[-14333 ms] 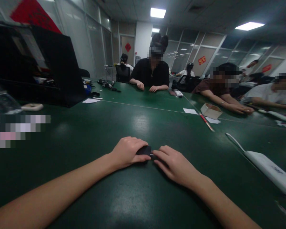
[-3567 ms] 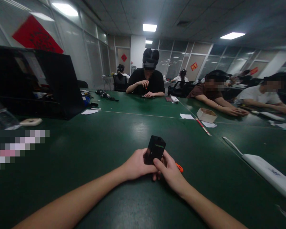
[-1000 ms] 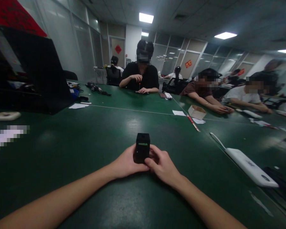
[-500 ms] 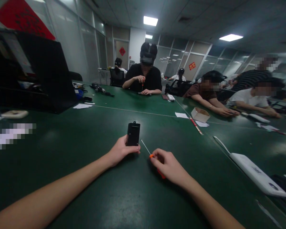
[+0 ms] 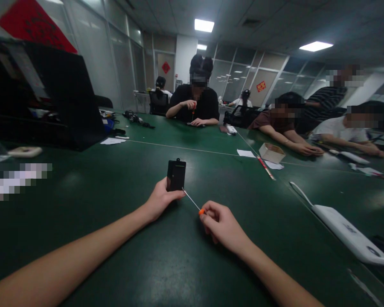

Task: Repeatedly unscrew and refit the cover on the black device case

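My left hand (image 5: 161, 199) grips a small black box-shaped device (image 5: 176, 175) and holds it upright just above the green table (image 5: 121, 187). My right hand (image 5: 222, 224) is closed on a small screwdriver with an orange handle (image 5: 201, 210). The screwdriver's thin metal shaft (image 5: 189, 198) points up and left, with its tip near the device's lower right corner. The two hands are a short way apart.
A long white device (image 5: 345, 232) with a thin cable lies at the right. A small cardboard box (image 5: 271, 152), paper slips and a red pen (image 5: 266, 168) lie further back. A black open case (image 5: 45, 98) stands at the left. Several other people sit around the table.
My hands came apart: the left kept the black device upright, and the right drew out the orange screwdriver. Over the last half second the screwdriver tip moved closer to the device.
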Demonstrator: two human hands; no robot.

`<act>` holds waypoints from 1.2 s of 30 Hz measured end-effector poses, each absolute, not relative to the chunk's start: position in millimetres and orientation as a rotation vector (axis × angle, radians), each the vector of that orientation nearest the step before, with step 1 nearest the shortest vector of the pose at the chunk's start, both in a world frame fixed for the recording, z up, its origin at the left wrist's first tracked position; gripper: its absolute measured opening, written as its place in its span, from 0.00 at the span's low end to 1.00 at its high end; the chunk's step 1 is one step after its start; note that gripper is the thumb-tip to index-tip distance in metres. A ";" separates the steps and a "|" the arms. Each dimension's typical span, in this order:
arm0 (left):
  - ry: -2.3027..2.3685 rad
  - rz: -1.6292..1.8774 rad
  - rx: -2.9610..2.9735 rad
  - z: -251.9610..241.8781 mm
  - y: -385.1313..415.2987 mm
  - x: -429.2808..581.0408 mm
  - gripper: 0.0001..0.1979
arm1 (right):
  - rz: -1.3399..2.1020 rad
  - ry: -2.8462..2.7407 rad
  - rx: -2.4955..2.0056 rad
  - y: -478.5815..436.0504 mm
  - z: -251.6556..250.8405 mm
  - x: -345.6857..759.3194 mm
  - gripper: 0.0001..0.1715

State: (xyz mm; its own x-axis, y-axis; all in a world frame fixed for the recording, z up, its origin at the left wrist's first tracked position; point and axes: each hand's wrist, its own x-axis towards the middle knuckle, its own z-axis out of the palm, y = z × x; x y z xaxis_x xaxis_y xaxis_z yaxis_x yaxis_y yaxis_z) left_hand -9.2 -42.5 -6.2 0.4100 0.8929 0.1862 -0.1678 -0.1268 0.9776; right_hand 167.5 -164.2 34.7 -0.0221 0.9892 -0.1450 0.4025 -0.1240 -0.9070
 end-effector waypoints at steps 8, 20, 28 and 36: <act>0.789 1.138 1.415 -1.2 -44.0 -9.4 0.18 | 1.182 -1.427 -1.542 -160.7 38.1 170.1 0.13; 1.020 1.189 1.720 11.4 -52.1 -11.2 0.14 | 1.540 -1.041 -1.305 -161.3 39.9 173.7 0.21; 1.040 1.101 1.831 13.9 -58.2 -10.7 0.12 | 1.353 -1.207 -1.490 -165.5 44.6 171.4 0.19; 1.058 1.061 1.797 12.4 -58.0 -9.2 0.13 | -0.226 -2.296 -1.627 -178.0 31.9 175.9 0.22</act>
State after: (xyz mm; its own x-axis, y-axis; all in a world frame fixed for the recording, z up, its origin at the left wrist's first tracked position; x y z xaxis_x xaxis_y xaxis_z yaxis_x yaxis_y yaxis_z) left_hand -9.2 -58.0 12.4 0.3045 0.9147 0.2657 0.2631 -0.3489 0.8995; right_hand 175.9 -178.0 31.9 -0.3023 0.8889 0.3442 0.9389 0.3401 -0.0536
